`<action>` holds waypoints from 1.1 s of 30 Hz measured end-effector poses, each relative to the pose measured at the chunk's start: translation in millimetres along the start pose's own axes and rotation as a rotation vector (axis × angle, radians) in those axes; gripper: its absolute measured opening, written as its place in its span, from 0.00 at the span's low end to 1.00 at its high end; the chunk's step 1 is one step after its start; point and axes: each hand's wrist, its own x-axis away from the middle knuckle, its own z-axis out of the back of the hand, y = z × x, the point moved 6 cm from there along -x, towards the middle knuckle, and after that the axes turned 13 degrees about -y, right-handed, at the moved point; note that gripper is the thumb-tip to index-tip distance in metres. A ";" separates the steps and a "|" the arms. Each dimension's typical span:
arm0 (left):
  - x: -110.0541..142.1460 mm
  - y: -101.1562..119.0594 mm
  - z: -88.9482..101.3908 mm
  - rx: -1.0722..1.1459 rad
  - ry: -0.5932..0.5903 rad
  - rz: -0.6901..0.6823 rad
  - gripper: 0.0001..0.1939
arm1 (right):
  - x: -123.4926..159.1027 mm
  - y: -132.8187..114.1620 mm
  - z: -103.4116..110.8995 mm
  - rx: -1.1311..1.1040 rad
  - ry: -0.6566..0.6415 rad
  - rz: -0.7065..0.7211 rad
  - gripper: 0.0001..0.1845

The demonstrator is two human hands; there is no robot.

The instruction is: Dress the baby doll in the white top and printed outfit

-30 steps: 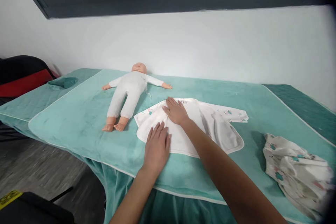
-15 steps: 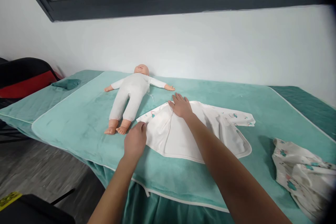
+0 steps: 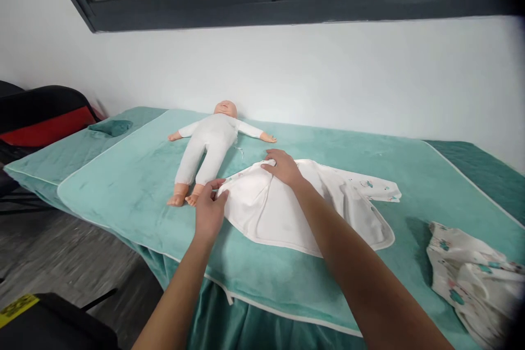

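Lightly, the fingers of the left hand curl at the near-left end of a white baby shirt, with the thumb just below them; whether the cloth is pinched between them I cannot tell. On the right hand, thumb and fingers stand apart at the top edge of the shirt, by the neck, and the forearm crosses over the cloth. The shirt lies spread on the bed, its body white, one printed sleeve stretching out to the right and its lower right part creased. Beyond the left hand, a doll in a white suit lies on its back with both arms out, its feet near that hand. Well off to the right, a printed cloth garment sits in a crumpled heap. Behind the bed rises a white wall under a dark window frame; at the far left stands a black and red chair.
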 end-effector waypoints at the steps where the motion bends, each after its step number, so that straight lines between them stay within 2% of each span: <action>1: 2.0 -0.8 -0.8 -0.058 0.025 -0.057 0.14 | -0.7 -0.2 0.0 -0.041 0.003 0.023 0.15; 4: 10.0 0.1 -9.5 -0.243 0.059 -0.253 0.13 | -5.4 0.5 -1.9 -0.104 -0.015 0.068 0.12; 6: 15.0 0.6 -15.2 -0.345 0.086 -0.330 0.15 | -9.2 1.3 -3.1 -0.121 -0.036 0.084 0.09; 12: 20.5 -0.5 -17.3 -0.475 0.190 -0.385 0.18 | -15.6 3.9 -1.7 -0.137 -0.034 0.042 0.06; 17: 25.6 2.5 -18.0 -0.548 0.220 -0.430 0.21 | -12.6 -3.0 -0.3 -0.058 0.019 0.001 0.11; 19: 28.7 8.1 -21.5 -0.554 0.172 -0.488 0.20 | -9.9 -9.6 0.6 -0.019 0.033 0.021 0.15; 24: 37.6 22.6 -38.2 -0.526 -0.142 -0.677 0.19 | 2.2 -35.9 -1.4 0.106 0.035 0.122 0.21; 27: 46.9 27.6 -42.0 -0.462 -0.267 -0.766 0.19 | 15.7 -54.6 -10.9 0.158 -0.021 0.162 0.26; 30: 55.6 27.8 -42.4 -0.430 -0.320 -0.794 0.14 | 32.3 -72.8 -24.6 0.227 -0.102 0.215 0.30; 33: 60.3 24.4 -40.3 -0.414 -0.302 -0.783 0.07 | 46.8 -85.9 -34.4 0.269 -0.129 0.233 0.33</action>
